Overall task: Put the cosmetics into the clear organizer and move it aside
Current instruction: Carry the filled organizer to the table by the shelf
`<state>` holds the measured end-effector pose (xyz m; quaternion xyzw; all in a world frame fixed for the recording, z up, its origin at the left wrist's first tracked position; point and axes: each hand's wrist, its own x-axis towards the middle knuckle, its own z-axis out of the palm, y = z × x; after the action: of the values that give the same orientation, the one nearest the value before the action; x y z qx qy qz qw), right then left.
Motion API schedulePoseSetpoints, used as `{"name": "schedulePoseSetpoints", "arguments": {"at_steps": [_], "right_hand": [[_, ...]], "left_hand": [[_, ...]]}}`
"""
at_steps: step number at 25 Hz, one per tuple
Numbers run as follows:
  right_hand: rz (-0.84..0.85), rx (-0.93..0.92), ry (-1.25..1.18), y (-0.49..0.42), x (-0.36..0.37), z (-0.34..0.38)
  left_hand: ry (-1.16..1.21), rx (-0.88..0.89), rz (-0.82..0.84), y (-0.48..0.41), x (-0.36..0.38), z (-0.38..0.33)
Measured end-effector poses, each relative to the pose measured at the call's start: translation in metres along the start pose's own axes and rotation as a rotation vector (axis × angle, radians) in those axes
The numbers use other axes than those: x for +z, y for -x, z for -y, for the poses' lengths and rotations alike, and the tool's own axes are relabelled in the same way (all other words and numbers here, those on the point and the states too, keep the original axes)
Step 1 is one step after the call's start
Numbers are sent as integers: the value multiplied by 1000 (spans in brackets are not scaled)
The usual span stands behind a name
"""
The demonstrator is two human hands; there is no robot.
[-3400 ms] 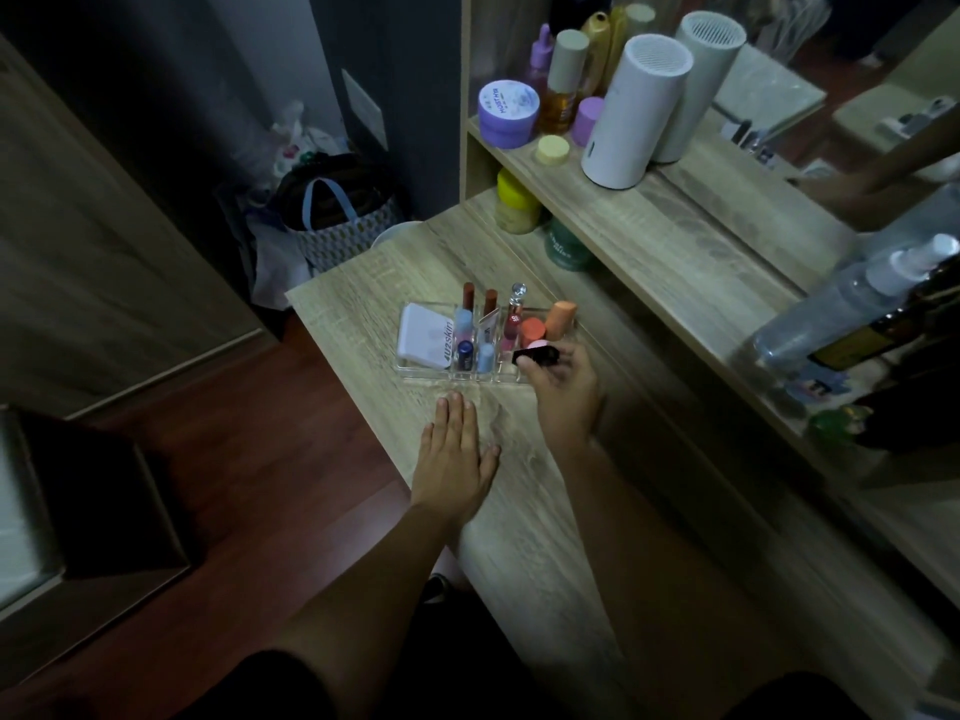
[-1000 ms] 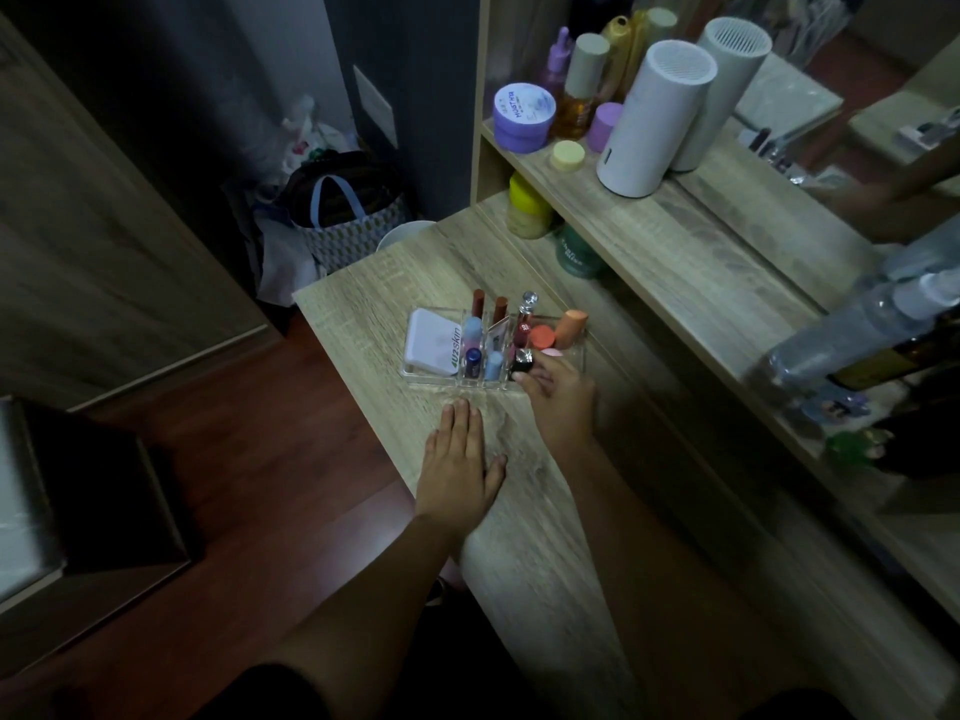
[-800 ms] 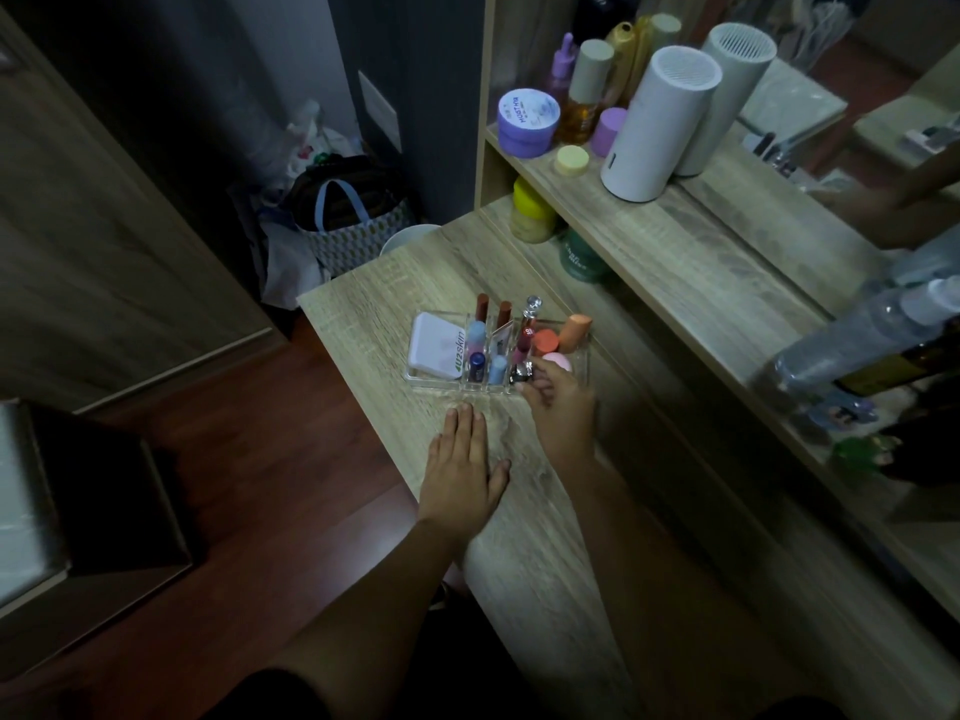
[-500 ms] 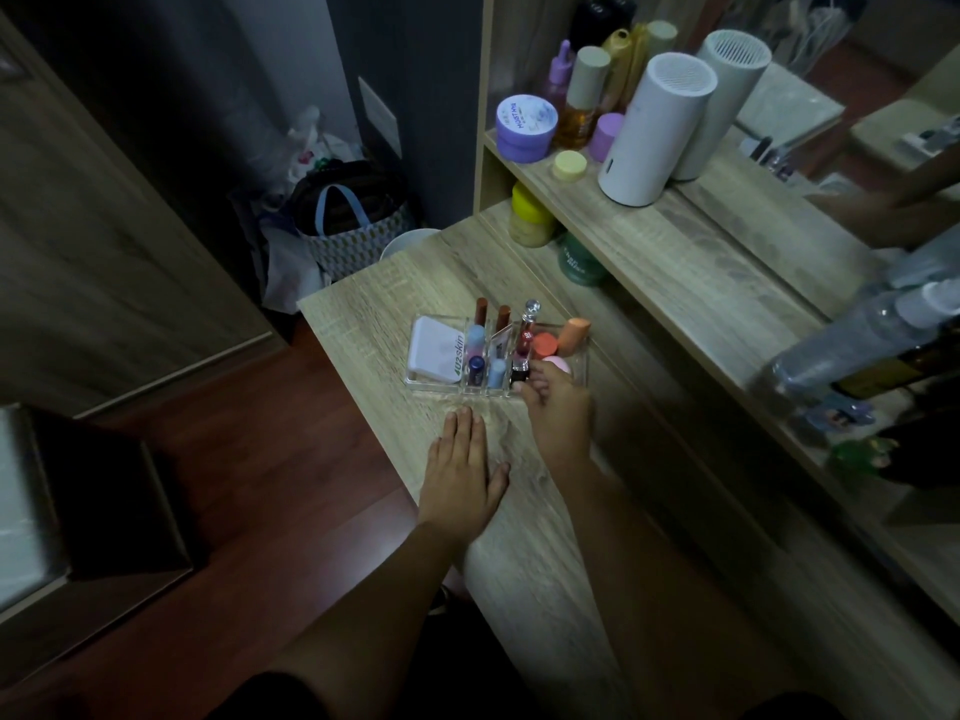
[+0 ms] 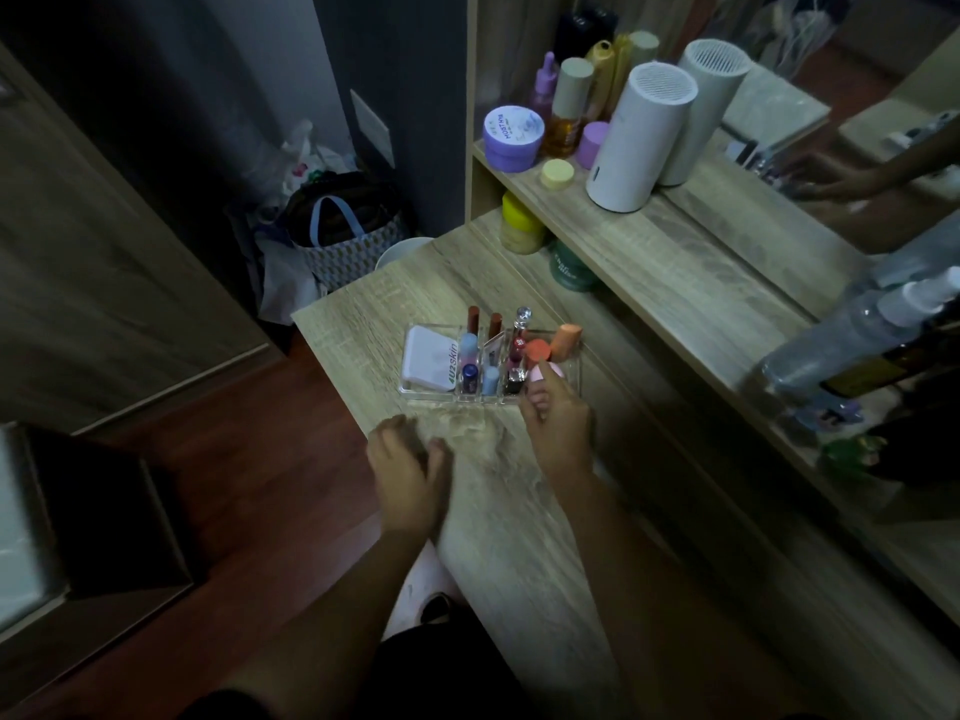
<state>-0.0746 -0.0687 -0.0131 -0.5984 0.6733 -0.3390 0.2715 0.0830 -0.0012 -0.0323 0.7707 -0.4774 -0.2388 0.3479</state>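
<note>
The clear organizer (image 5: 415, 388) sits mid-table. It holds a white compact (image 5: 427, 362), two lipsticks (image 5: 472, 317), small bottles (image 5: 521, 319), an orange sponge (image 5: 566, 336), a red-orange cap (image 5: 536, 350) and a pink sponge (image 5: 539, 375). My right hand (image 5: 560, 428) is at the organizer's front right corner. Its fingers reach over the front wall by the pink sponge, with the thumb outside, so it pinches that wall. My left hand (image 5: 406, 462) hovers just in front of the organizer, blurred, fingers loosely curled, holding nothing.
A raised shelf (image 5: 675, 262) runs along the right with a white cylinder (image 5: 636, 137), a purple jar (image 5: 513, 137) and bottles. Yellow (image 5: 521, 223) and green (image 5: 571, 270) jars stand under it. A spray bottle (image 5: 852, 335) lies far right. A bag (image 5: 343, 236) sits on the floor past the table's far edge.
My left hand has lifted off the table and curled its fingers, moving slightly left and toward the organizer. My right hand let go of the black lipstick earlier and stays at the front right corner.
</note>
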Motion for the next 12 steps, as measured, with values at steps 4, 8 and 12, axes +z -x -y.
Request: {"name": "schedulePoseSetpoints", "arguments": {"at_steps": [4, 8, 12], "right_hand": [[-64, 59, 78, 3, -5, -16], [-11, 201, -9, -4, -12, -32], [126, 231, -96, -14, -11, -32]], "left_hand": [[1, -74, 61, -35, -14, 9], [-94, 15, 228, -70, -17, 15], [-46, 84, 330, -88, -16, 8]]}}
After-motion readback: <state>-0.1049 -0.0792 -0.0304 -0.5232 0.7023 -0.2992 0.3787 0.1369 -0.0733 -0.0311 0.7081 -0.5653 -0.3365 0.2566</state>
